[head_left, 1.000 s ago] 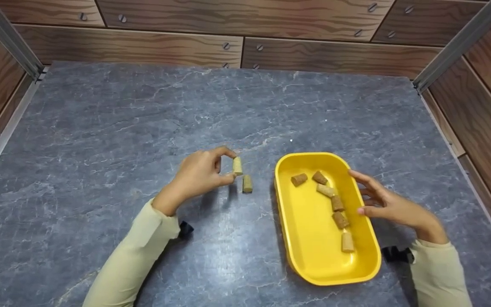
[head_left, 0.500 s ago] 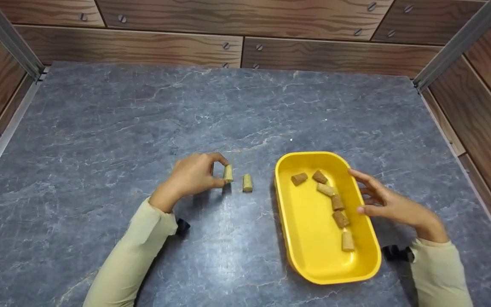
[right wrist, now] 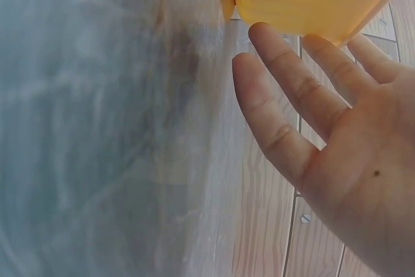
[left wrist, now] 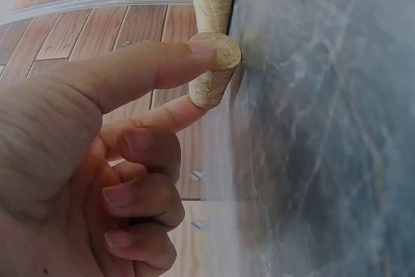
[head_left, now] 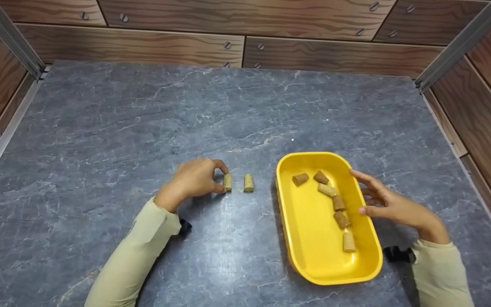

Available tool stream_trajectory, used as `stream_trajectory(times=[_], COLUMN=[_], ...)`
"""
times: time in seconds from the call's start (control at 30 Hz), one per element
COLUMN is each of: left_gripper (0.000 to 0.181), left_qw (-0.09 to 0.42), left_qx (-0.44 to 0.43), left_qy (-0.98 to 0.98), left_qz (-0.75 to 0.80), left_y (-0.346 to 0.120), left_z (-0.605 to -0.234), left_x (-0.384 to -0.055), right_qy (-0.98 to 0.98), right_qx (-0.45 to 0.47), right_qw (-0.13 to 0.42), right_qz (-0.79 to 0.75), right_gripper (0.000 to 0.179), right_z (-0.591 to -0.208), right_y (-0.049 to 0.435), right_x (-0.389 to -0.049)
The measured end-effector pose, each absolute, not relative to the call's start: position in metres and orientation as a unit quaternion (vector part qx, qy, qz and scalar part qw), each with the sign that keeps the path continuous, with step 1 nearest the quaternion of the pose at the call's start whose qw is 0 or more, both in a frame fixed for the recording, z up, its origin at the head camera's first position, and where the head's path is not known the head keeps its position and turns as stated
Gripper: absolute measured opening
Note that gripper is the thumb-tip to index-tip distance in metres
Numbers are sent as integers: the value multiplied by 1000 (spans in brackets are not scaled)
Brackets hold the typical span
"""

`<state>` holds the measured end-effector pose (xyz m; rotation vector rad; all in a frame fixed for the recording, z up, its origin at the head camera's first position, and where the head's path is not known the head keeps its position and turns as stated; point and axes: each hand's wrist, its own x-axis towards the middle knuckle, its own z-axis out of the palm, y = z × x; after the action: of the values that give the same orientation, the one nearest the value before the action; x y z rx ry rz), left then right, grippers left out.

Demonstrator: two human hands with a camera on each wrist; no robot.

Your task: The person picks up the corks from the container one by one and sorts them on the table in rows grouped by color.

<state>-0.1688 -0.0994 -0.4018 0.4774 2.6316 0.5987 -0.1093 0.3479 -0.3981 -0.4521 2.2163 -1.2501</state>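
Observation:
Between thumb and index finger, my left hand [head_left: 196,177] pinches a pale cork stopper [left wrist: 211,85] by its ends, low over the table. The other fingers of that hand are curled in the left wrist view. A second cork stopper [head_left: 249,183] lies just to its right. At the right, my right hand [head_left: 392,207] rests its fingertips and thumb against the side of a yellow tray [head_left: 285,221]. Its fingers [right wrist: 279,128] look straight and spread in the right wrist view. Inside the tray lie several corks, some brown [head_left: 300,179] and some pale [head_left: 348,242].
The grey marbled table [head_left: 164,111] is bounded by wood-patterned panels [head_left: 143,44] at the back and sides. Metal posts [head_left: 454,47] rise at the back corners. Black straps [head_left: 400,254] are at both wrists.
My left hand has carried its cork left and lowered it, from above the second cork to a spot beside it. The right hand and the tray have stayed in place.

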Motion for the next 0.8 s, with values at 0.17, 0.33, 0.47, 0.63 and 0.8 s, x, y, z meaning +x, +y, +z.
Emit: stream_trajectory(times=[0.17,0.33,0.47,0.63,0.8], left_gripper=[42,47,54,57,53], left_qw=[203,213,223,203,168], left_qx=[166,168,172,176,184], left_qy=[941,937,931,927,919], left_qz=[215,219,231,262,307], left_y=[-99,-101,-103,-106,-105], left_z=[-403,-406,-406,-395,-381], left_x=[-171,-171,-173,-171,-169], right_qy=[824,827,825,821,821], right_qx=[-165,-168,-172,-185,-180], right_qw=[277,273,271,268,269], right_qz=[-466,-463,-465,-468,-470], right_gripper=[78,78,78,78,78], right_z=[-398,-397,-397,-396,-396], right_y=[348,347,348,347,347], right_x=[-109,-109,-109,-109,-109])
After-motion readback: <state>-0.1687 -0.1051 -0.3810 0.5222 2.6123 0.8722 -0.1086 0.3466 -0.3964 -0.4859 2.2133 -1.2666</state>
